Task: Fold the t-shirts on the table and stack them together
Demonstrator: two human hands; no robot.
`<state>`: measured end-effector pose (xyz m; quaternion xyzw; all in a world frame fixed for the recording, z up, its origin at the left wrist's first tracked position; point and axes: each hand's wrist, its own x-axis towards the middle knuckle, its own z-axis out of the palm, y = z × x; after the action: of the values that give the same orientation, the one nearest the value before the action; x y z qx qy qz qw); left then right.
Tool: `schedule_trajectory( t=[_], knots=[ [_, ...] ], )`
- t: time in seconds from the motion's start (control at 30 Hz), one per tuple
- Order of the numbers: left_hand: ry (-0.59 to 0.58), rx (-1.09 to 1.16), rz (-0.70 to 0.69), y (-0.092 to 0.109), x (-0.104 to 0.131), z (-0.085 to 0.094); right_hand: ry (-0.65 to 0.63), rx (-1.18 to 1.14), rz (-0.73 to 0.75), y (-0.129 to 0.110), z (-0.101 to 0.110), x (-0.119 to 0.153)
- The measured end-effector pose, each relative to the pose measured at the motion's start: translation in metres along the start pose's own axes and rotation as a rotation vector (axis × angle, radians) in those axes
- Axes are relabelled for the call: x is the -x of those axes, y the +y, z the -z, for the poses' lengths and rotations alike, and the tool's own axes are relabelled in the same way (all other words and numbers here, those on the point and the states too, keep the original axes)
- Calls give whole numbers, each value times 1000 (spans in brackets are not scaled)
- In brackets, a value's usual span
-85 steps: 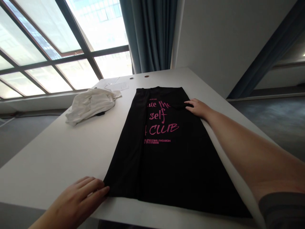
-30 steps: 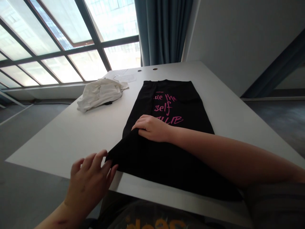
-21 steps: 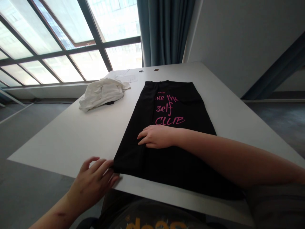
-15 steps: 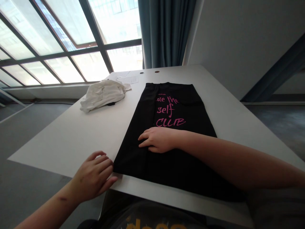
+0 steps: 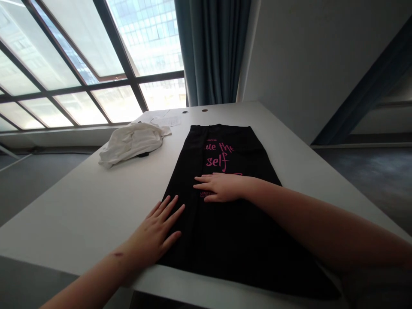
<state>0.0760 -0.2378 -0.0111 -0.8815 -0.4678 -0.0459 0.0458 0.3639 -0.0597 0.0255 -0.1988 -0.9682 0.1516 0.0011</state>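
A black T-shirt-like garment (image 5: 238, 240) with pink lettering lies folded lengthwise on the white table (image 5: 106, 206). Flat on its left edge rests my left hand (image 5: 157, 229), fingers spread and nothing held. My right hand (image 5: 222, 187) lies on the middle of the cloth, fingers apart, covering part of the lowest large pink word. Smaller pink print shows just below that hand. My right forearm crosses the garment's right side and hides some of it.
A crumpled white cloth (image 5: 131, 143) sits at the table's far left, with paper sheets (image 5: 170, 121) behind it. Two round holes pierce the far end of the tabletop. Beyond stand a blue curtain (image 5: 212, 51) and large windows (image 5: 86, 60).
My left hand has moved from the garment's near left corner up onto its left edge, and its fingers have spread. My right hand has shifted slightly up the cloth. The view has tilted.
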Motion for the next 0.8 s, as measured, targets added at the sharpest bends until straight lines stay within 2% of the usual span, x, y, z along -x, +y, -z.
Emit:
schedule_trajectory(
  t=[0.1,0.17,0.27,0.37,0.43,0.5,0.67,0.73,0.8],
  knots=[
    [-2,-47,-67,5,10,9,72,-44,-48,43,15,4],
    [1,-71,-103,11,17,15,161,-7,-177,85,27,13],
    [27,-78,-152,17,22,26,295,66,-521,158,33,40],
    [22,5,-169,11,6,39,325,86,-868,215,25,76],
    [-8,100,-132,-1,-26,43,340,45,-986,237,17,93],
    [-23,133,-47,-18,-78,39,380,-4,-1021,246,12,101],
    [-69,-33,301,-70,-237,2,504,-69,-953,243,12,101],
    [-76,-12,443,-85,-285,-13,570,-132,-913,242,13,102],
    [-69,5,480,-96,-314,-25,638,-207,-891,244,14,105]
  ],
)
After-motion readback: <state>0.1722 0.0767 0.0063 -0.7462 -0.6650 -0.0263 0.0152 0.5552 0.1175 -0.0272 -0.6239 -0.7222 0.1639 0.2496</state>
